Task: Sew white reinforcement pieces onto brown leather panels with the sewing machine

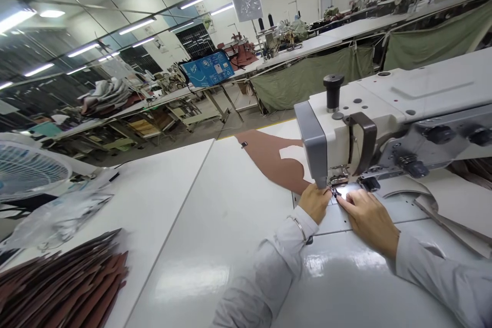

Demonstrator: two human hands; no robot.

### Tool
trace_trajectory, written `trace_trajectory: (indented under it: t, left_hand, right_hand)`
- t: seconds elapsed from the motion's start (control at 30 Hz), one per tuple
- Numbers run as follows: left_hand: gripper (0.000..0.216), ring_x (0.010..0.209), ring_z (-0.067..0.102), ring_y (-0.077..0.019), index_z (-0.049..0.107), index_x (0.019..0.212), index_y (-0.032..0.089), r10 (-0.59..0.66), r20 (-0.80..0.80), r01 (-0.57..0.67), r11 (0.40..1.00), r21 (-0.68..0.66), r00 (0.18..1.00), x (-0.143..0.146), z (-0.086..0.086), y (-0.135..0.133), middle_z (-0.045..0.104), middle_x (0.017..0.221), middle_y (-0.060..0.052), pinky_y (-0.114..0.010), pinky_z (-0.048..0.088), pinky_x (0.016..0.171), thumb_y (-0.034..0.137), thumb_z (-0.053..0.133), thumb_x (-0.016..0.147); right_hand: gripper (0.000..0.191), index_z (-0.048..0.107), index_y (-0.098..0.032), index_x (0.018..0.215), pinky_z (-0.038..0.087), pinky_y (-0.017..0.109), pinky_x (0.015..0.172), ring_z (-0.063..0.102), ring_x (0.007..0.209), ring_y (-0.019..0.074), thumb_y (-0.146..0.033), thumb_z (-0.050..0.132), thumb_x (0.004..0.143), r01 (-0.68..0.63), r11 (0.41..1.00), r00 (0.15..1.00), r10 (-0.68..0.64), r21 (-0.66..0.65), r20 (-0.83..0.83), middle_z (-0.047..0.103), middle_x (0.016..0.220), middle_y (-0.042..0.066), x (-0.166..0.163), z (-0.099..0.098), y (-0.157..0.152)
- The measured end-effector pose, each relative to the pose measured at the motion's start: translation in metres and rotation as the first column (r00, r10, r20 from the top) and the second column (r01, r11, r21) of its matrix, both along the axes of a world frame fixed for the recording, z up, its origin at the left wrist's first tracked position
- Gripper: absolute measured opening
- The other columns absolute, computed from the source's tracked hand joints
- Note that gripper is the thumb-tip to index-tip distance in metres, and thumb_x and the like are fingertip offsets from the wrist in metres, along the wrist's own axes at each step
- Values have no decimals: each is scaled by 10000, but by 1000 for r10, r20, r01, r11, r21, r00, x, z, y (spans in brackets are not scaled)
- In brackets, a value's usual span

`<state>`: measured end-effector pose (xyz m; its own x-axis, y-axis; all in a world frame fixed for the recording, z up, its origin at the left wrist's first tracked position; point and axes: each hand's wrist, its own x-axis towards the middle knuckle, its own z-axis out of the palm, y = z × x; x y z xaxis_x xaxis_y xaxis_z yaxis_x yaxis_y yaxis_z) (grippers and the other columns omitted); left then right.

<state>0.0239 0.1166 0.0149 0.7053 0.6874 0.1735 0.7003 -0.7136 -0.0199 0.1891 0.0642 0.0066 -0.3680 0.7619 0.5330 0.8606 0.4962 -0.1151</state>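
A white sewing machine (342, 128) stands on the right, its lit needle area low at the front. A flat brown piece of leather-like material (277, 164) with a curved cut-out lies on the table left of the machine head. Its near end runs under my left hand (315, 202), whose fingers are curled closed on it beside the needle area. On the other side, my right hand (369, 218) rests on the machine bed, thumb and forefinger stretched toward the presser foot (335, 193). Both fingertips are close to the foot; what lies directly beneath them is hidden.
Stacked dark brown pieces (77, 282) lie at the lower left, near a plastic bag (61, 215) and a fan (31, 166). Pale grey pieces (457, 205) lie right of the machine. Behind are other worktables and a blue box (207, 69).
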Motion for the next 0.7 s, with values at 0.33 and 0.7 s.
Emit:
trace_trajectory:
  t: [0.33, 0.7]
  left_hand:
    - [382, 1060, 469, -267, 532, 1061, 142, 46, 9, -46, 996, -75, 999, -13, 19, -8, 555, 1105, -123, -454, 375, 938, 167, 574, 682]
    - [369, 1077, 464, -350, 545, 1097, 124, 323, -184, -354, 919, -172, 928, -12, 25, 38, 517, 1176, -197, -540, 391, 845, 266, 617, 765]
  right_hand:
    - [252, 630, -165, 938, 300, 266, 671, 392, 736, 158, -114, 398, 853, -3, 1000, 1000, 3, -14, -1, 491, 779, 58, 4, -6, 2]
    - [252, 635, -171, 945, 315, 272, 684, 414, 766, 171, -134, 402, 855, -30, 999, 998, 31, -25, 47, 510, 825, 65, 10, -7, 1]
